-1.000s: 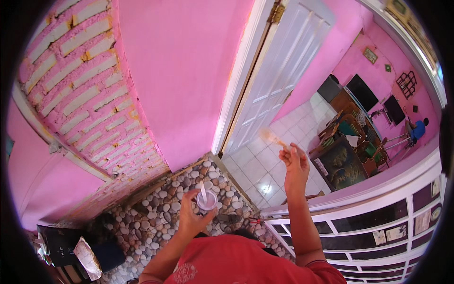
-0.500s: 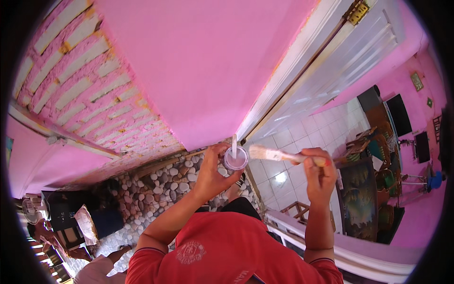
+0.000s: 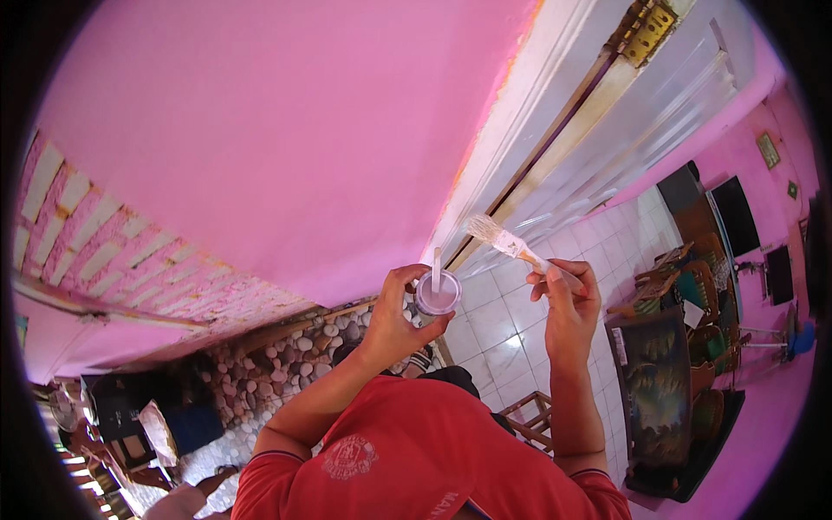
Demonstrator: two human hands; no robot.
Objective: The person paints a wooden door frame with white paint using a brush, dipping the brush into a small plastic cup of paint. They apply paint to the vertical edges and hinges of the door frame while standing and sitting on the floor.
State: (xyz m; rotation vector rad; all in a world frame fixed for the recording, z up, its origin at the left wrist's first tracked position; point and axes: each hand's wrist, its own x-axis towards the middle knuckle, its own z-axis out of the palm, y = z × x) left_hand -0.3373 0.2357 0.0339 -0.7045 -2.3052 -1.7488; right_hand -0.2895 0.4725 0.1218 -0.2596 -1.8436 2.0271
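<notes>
My left hand [image 3: 394, 321] is wrapped round a small clear plastic cup [image 3: 439, 295] with pale, whitish content in it. A flat light stick [image 3: 437, 264] stands up out of the cup. Between the fingers of my right hand [image 3: 568, 295] is a paintbrush [image 3: 518, 248], held by its handle, with its whitish bristles pointing up and to the left. The brush is apart from the cup, near the white door frame [image 3: 485, 165]. The pink wall [image 3: 286, 147] stretches ahead, left of the frame.
A white door [image 3: 607, 147] with a brass hinge [image 3: 648, 35] stands on the right. Raised brick pattern [image 3: 104, 251] covers the wall at left. Pebble-patterned floor [image 3: 295, 355] meets white tiles [image 3: 498, 303]. Furniture [image 3: 693, 347] fills the far right; a person's leg [image 3: 186, 498] shows at lower left.
My right hand has turned the paintbrush so its bristles tip upward, toward the door frame. The view has shifted left to right, with less brick showing. The cup stays in my left hand.
</notes>
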